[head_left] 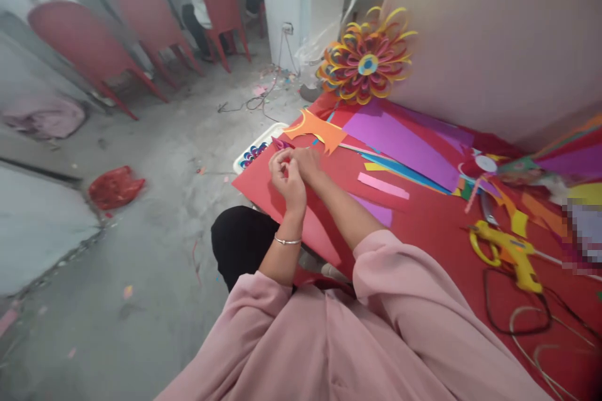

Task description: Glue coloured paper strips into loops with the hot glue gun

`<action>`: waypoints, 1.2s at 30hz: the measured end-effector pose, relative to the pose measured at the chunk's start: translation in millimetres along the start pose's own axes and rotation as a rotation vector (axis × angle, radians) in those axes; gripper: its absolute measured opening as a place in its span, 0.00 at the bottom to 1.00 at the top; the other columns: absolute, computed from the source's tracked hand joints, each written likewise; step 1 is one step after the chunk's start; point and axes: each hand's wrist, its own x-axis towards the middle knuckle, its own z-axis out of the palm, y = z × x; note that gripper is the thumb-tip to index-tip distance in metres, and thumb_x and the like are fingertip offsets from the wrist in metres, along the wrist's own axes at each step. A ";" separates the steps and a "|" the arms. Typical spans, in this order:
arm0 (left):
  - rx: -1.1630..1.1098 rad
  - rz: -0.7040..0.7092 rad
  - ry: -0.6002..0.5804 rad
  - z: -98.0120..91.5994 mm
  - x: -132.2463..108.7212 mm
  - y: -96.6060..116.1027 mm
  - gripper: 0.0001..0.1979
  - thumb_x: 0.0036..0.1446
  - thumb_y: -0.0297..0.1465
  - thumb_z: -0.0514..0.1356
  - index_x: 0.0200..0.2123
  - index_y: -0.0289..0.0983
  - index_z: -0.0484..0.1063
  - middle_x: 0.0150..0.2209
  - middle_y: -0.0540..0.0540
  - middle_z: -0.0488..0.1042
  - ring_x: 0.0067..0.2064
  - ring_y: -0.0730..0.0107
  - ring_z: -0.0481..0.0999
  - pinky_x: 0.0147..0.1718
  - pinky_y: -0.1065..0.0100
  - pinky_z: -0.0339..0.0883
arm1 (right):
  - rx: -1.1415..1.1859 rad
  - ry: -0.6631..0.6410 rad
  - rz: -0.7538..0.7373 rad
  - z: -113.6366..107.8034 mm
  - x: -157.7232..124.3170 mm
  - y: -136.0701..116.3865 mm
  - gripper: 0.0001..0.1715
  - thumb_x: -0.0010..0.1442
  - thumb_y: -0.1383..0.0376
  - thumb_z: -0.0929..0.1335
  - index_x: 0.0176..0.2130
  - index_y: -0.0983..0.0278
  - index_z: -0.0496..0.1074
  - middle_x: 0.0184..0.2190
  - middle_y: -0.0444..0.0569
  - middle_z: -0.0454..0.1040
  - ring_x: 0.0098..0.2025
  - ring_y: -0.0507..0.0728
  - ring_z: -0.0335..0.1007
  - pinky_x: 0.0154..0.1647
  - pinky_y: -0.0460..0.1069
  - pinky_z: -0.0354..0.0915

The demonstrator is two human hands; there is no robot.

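Observation:
Close together over the red table's corner, my left hand (pixel 286 182) and my right hand (pixel 306 164) meet. A small folded magenta paper piece (pixel 281 143) pokes out beyond the fingers. Both hands are closed around it, the left with its fingers curled and a silver bangle on the wrist. The right hand's fingertips are partly hidden behind the left. Just past the hands lies a white tray (pixel 261 145) with blue and purple curled paper pieces. An orange paper sheet with curved cutouts (pixel 322 128) lies to the right of it.
Purple sheets (pixel 395 138), a pink paper strip (pixel 383 185) and a yellow glue gun (pixel 512 250) with its cord lie on the red table (pixel 423 232). A paper flower (pixel 367 62) stands at the back. Red chairs (pixel 150 12) and a red plastic bag (pixel 116 188) are left.

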 end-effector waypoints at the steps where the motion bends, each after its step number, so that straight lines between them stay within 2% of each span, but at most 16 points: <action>1: -0.004 -0.014 0.045 -4.5 4.4 -3.7 0.11 0.61 0.26 0.62 0.45 0.43 0.77 0.55 0.48 0.77 0.63 0.68 0.75 0.63 0.68 0.69 | -0.013 0.004 0.013 5.2 4.3 -1.5 0.20 0.72 0.60 0.67 0.59 0.60 0.79 0.48 0.57 0.85 0.51 0.65 0.81 0.49 0.54 0.68; 5: 0.001 -0.129 0.182 -18.7 25.7 -23.2 0.12 0.60 0.27 0.61 0.47 0.44 0.75 0.52 0.49 0.78 0.60 0.69 0.77 0.61 0.67 0.69 | -0.051 0.056 0.073 18.5 9.8 9.1 0.21 0.74 0.60 0.63 0.58 0.61 0.78 0.51 0.60 0.84 0.51 0.67 0.81 0.48 0.56 0.68; 9: -0.034 -0.182 0.170 -21.5 35.2 -32.7 0.13 0.60 0.27 0.62 0.48 0.44 0.75 0.53 0.49 0.78 0.61 0.69 0.77 0.63 0.67 0.67 | -0.065 0.086 0.095 21.6 10.1 16.4 0.21 0.74 0.58 0.63 0.58 0.60 0.78 0.51 0.57 0.84 0.52 0.67 0.81 0.46 0.56 0.67; 13: -0.085 -0.217 0.164 -20.1 36.0 -31.6 0.12 0.61 0.26 0.62 0.47 0.44 0.75 0.53 0.49 0.78 0.62 0.70 0.77 0.64 0.67 0.68 | -0.067 0.094 0.088 23.7 16.7 9.4 0.21 0.74 0.57 0.63 0.57 0.60 0.78 0.50 0.56 0.85 0.51 0.66 0.81 0.47 0.55 0.67; 21: -0.048 -0.185 0.157 -21.3 37.5 -33.3 0.11 0.60 0.26 0.62 0.46 0.44 0.75 0.50 0.49 0.78 0.59 0.69 0.78 0.62 0.66 0.69 | -0.054 0.106 0.111 25.6 29.6 -1.3 0.22 0.74 0.58 0.62 0.57 0.62 0.79 0.50 0.59 0.85 0.49 0.67 0.80 0.48 0.56 0.66; 27: -0.016 -0.111 0.127 -19.4 33.2 -33.7 0.11 0.61 0.26 0.60 0.47 0.40 0.73 0.50 0.46 0.77 0.56 0.67 0.78 0.61 0.65 0.70 | -0.010 0.115 0.102 7.0 9.1 -1.5 0.23 0.75 0.56 0.63 0.61 0.60 0.77 0.50 0.56 0.85 0.50 0.65 0.79 0.47 0.54 0.65; 31: 0.035 -0.003 -0.004 -8.2 20.3 -35.7 0.10 0.63 0.28 0.59 0.47 0.40 0.73 0.49 0.45 0.77 0.55 0.67 0.79 0.59 0.65 0.72 | 0.064 0.165 0.122 -11.2 -25.8 18.0 0.22 0.75 0.55 0.63 0.58 0.57 0.79 0.51 0.52 0.84 0.53 0.64 0.78 0.48 0.53 0.67; 33: 0.062 0.025 -0.147 2.4 9.0 -37.8 0.08 0.64 0.29 0.59 0.46 0.40 0.75 0.47 0.46 0.79 0.52 0.67 0.80 0.56 0.65 0.73 | 0.088 0.161 0.183 -21.0 -50.4 38.7 0.21 0.75 0.57 0.63 0.56 0.57 0.81 0.52 0.51 0.84 0.54 0.63 0.78 0.49 0.53 0.67; 36: 0.153 0.060 -0.433 21.3 -11.5 -42.2 0.06 0.65 0.29 0.59 0.41 0.40 0.77 0.42 0.46 0.81 0.47 0.68 0.81 0.50 0.67 0.75 | 0.104 0.116 0.329 -35.1 -95.3 80.2 0.19 0.72 0.59 0.66 0.54 0.55 0.82 0.52 0.50 0.84 0.54 0.62 0.77 0.49 0.52 0.66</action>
